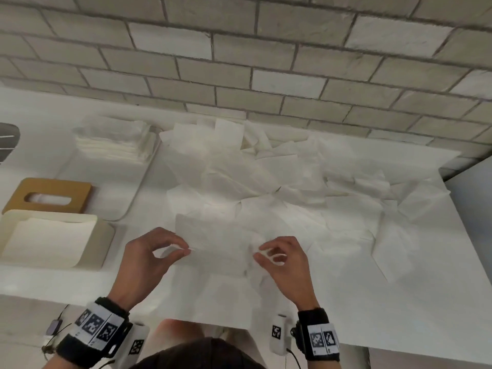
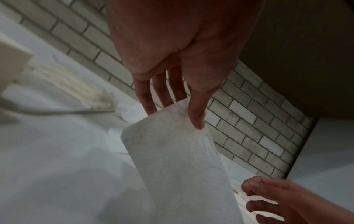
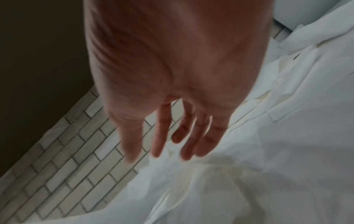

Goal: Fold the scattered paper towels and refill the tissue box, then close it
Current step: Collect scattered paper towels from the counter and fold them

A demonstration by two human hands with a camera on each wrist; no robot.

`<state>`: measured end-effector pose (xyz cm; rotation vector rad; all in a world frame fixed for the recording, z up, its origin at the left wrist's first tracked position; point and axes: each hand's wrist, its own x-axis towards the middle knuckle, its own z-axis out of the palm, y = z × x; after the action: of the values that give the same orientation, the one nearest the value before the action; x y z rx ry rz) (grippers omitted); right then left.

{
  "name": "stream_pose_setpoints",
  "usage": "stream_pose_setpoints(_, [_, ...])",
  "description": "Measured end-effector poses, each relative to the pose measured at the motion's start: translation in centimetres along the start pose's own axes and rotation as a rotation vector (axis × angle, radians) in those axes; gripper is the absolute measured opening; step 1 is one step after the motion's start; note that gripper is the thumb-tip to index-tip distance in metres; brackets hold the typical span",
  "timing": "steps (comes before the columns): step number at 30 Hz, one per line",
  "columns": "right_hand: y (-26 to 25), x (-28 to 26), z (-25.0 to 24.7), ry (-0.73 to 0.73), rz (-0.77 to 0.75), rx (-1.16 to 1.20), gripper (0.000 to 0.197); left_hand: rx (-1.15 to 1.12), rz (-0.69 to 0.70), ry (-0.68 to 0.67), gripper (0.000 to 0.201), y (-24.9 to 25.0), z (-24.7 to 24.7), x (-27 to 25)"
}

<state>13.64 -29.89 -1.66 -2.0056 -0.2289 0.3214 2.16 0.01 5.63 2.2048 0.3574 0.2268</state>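
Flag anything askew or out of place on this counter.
Loose white paper towels sprawl crumpled and overlapping across the white counter. The tan slotted lid lies off the cream tissue box, leaving it open.

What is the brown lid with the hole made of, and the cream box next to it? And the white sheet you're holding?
The brown slotted lid looks like wood or bamboo: matte tan, flat, stiff. The cream open box seems smooth plastic, with rounded corners and an even sheen, though painted metal is possible. The white sheet pinched by the left hand is soft embossed paper, thin and creased.
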Motion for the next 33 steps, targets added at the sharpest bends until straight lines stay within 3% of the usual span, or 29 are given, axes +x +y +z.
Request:
stream_pose_setpoints(3, [0.6,3.0,-0.7,0.14,0.001,-0.282,0.041,0.148,0.12,0.018,0.023,0.0,-1.3,0.2])
stream_pose_setpoints(6, [0.9,5.2,0.8,0.042,-0.137,-0.691,0.081,0.153,0.18,-0.013,0.022,1.1,-2.5,0.6])
stream_pose_setpoints(8, [0.8,6.2,2.4,-0.054,-0.152,-0.864,0.091,0.088,0.196,-0.003,0.021,1.9,-3.3,0.9])
stream_pose_setpoints(10, [0.9,7.4,3.4,-0.099,-0.139,-0.92,0.068,0.06,0.189,0.067,0.016,2.6,-4.5,1.2])
stream_pose_setpoints(12, [0.4,8.3,3.4,-0.036,-0.099,-0.854,0.027,0.065,0.167,0.195,0.018,2.9,-6.3,1.5])
stream_pose_setpoints(13, [0.0,8.3,3.1,0.034,-0.094,-0.785,0.02,0.049,0.148,0.263,0.022,2.8,-7.5,1.6])
stream_pose_setpoints(15, [-1.5,8.4,2.7,0.192,-0.117,-0.653,0.026,0.004,0.103,0.352,0.033,2.1,-10.3,2.1])
stream_pose_setpoints(17, [-4.0,8.0,2.5,0.301,-0.148,-0.537,0.029,0.002,0.057,0.36,0.043,0.0,-13.3,2.5])
stream_pose_setpoints(21, [-9.4,7.0,3.5,0.326,-0.21,-0.389,0.031,0.07,-0.099,0.307,0.051,-6.1,-19.2,2.3])
stream_pose_setpoints(24, [-13.6,5.6,6.7,0.177,-0.192,-0.231,0.04,0.081,-0.202,0.229,0.048,-11.1,-22.6,1.8])
stream_pose_setpoints(28, [-18.6,4.1,13.2,-0.167,-0.165,0.059,0.029,0.171,-0.259,0.071,0.048,-19.1,-25.0,2.1])
stream_pose_setpoints(33, [-23.8,4.1,22.5,-0.433,-0.225,-0.068,0.03,0.261,-0.232,-0.066,0.044,-23.4,-25.7,3.4])
